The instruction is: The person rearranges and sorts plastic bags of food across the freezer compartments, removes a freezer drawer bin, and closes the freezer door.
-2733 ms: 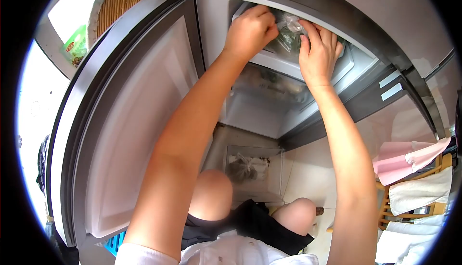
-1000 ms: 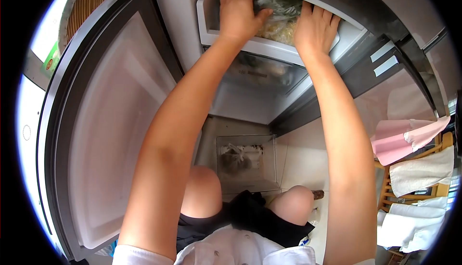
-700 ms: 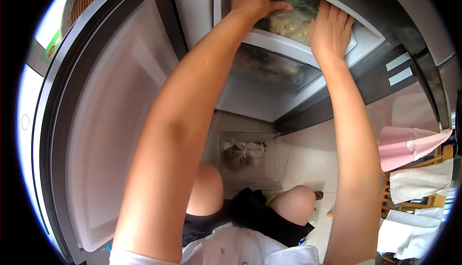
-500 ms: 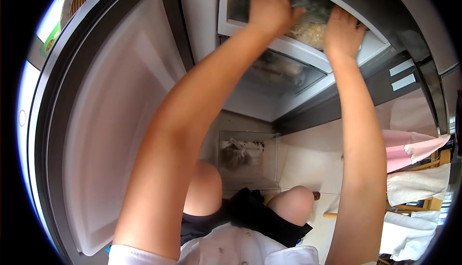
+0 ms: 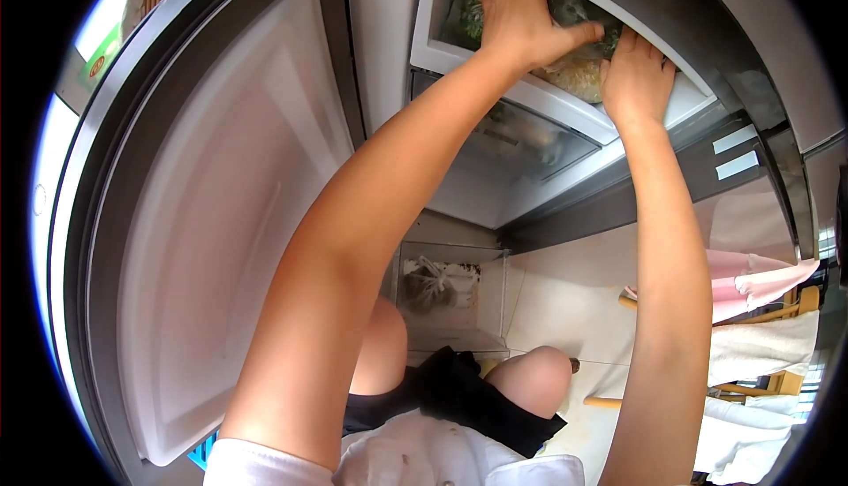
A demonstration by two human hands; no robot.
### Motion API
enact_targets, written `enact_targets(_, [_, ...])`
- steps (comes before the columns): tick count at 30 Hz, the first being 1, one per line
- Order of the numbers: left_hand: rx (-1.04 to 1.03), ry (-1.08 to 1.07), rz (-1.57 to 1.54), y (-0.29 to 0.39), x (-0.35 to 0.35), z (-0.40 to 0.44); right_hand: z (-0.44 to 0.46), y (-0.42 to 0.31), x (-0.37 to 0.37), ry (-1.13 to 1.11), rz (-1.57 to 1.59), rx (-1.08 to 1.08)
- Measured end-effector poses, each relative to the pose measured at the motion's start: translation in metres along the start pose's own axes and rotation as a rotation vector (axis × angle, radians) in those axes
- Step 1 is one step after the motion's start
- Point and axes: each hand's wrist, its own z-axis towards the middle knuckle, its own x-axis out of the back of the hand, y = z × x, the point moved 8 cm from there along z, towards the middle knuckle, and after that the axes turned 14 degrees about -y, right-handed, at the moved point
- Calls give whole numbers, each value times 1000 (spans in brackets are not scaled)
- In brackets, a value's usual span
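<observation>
Both my arms reach into a white-framed fridge drawer (image 5: 429, 40) at the top of the view. My left hand (image 5: 521, 22) lies spread over plastic-bagged food in it, thumb stretched to the right, open. Leafy green food (image 5: 468, 20) shows beside its fingers. At the drawer's right side, my right hand (image 5: 638, 80) rests palm down with its fingers stretched inward, holding nothing visible. Between the hands is a clear bag of pale yellowish food (image 5: 579, 75). What lies under my palms is hidden.
A lower drawer (image 5: 521, 137) with a see-through front sits beneath. The open fridge door (image 5: 230, 221) stands on the left. On the floor, a clear bin (image 5: 442, 296) holds a knotted plastic bag. Chairs with white cloths (image 5: 764, 345) and a pink cloth (image 5: 751, 283) stand at right.
My left hand has shifted slightly right within the drawer, its thumb stretching out further. My right hand has moved slightly right and down. The view has shifted a little.
</observation>
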Motion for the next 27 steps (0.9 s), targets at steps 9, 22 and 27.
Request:
enact_targets(9, [150, -540, 107, -70, -81, 67, -31, -38, 54, 328, 486, 485])
enact_targets(22, [115, -23, 357, -24, 27, -50, 33, -72, 31, 226, 195, 516])
enact_targets(27, [358, -264, 301, -57, 11, -35, 29, -70, 26, 296, 94, 504])
